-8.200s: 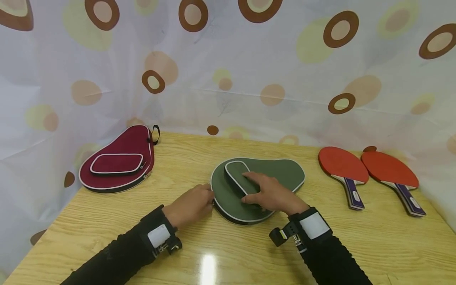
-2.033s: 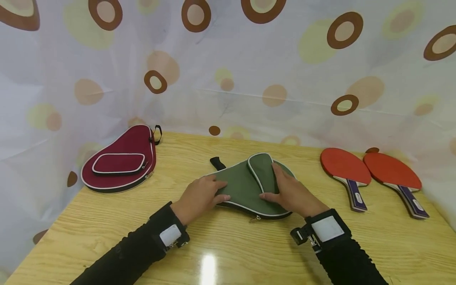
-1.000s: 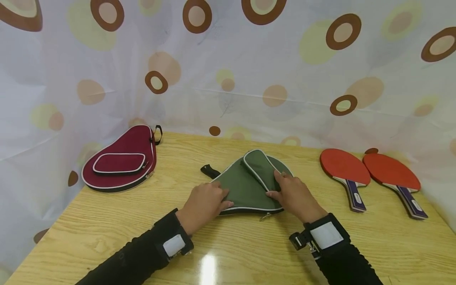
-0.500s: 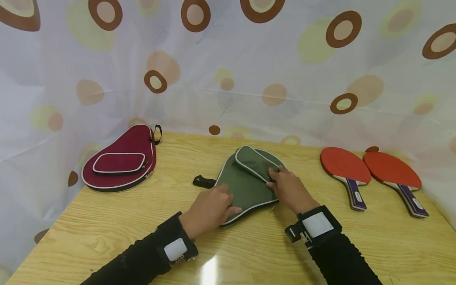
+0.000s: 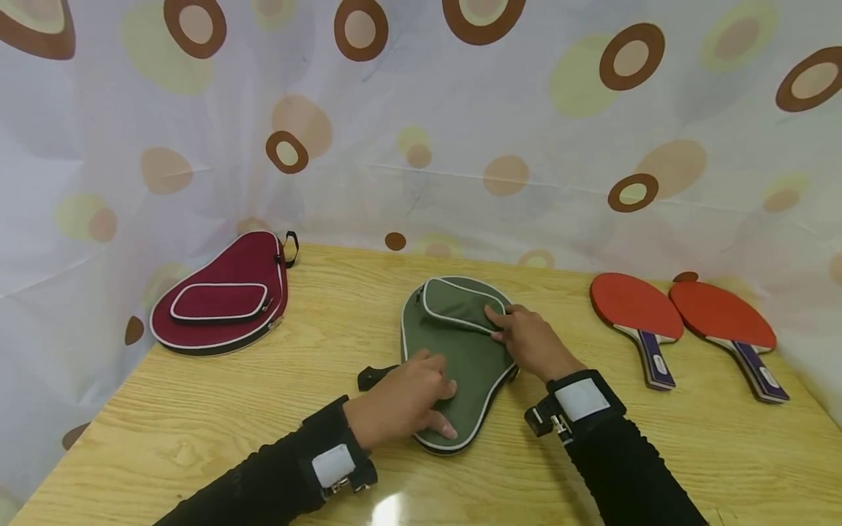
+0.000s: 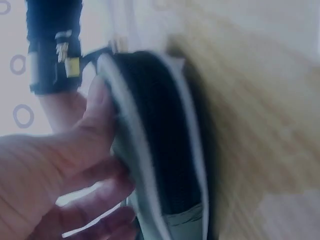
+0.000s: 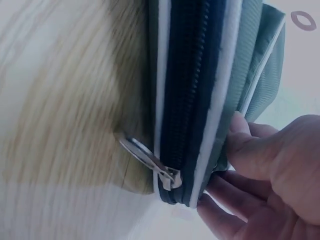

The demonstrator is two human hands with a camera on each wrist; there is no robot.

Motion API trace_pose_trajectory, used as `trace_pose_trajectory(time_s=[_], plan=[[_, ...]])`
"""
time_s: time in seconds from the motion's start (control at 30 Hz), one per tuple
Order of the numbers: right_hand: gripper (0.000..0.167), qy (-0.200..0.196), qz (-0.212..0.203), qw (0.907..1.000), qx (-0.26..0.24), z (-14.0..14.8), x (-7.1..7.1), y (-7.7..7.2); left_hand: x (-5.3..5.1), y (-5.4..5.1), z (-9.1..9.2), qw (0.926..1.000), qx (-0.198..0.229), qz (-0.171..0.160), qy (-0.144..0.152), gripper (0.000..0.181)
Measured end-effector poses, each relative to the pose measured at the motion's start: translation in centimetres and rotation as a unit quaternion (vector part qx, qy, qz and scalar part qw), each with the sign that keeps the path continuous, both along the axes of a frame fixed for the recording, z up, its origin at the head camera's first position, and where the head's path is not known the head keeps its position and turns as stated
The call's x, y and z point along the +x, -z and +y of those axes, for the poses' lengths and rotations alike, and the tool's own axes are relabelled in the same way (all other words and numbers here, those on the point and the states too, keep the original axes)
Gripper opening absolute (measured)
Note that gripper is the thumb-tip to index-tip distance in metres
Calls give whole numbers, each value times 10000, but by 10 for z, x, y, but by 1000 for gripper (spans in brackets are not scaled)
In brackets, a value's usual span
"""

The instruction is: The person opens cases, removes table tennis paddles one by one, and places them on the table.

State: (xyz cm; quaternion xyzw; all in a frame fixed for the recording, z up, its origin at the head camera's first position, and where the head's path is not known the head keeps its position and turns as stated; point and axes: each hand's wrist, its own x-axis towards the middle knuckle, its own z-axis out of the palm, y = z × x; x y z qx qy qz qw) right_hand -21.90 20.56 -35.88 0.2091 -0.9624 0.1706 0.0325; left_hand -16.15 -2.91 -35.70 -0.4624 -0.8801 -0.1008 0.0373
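A green table tennis paddle case with white piping lies on the wood table, its narrow end toward me. My left hand rests on the narrow end; in the left wrist view its thumb and bent fingers press the front face. At the raised pocket, my right hand pinches the right corner between thumb and finger. A metal zipper pull sticks out from the case's dark side band in the right wrist view. The black strap pokes out left, partly behind my left hand.
A maroon paddle case lies at the back left. Two red paddles with purple handles rest on the right, one beside the other. Behind the table hangs a white curtain with printed ovals.
The green case has turned from lying sideways, narrow end right, through narrow end left, to narrow end toward me. My left hand has moved nearer and slightly right with it.
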Motion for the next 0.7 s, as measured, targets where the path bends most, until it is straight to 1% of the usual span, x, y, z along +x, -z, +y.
trace_pose_trajectory(time_s=[0.07, 0.13, 0.2, 0.23, 0.33, 0.47, 0.7], plan=[[43, -37, 35, 10000, -28, -1, -1, 2, 2, 2, 3, 9998, -117, 145, -107, 56], [43, -89, 72, 9999, -73, -2, -2, 3, 3, 4, 5, 9996, -178, 116, -204, 66], [43, -146, 49, 9998, -128, -4, -3, 4, 4, 6, 7, 9993, -208, -127, -268, 75], [44, -162, 15, 9997, -158, -4, -4, 4, 4, 6, 7, 9988, -225, -306, -298, 79], [44, -218, -76, 9995, -199, -6, -6, 5, 4, 6, 9, 9963, -309, -720, -342, 81], [44, -266, -108, 9993, -258, -8, -9, 6, 1, 6, 12, 9929, -434, -1007, -457, 80], [45, -296, -296, 9984, -376, -11, -16, 9, -4, 6, 15, 9845, -441, -1520, -763, 84]])
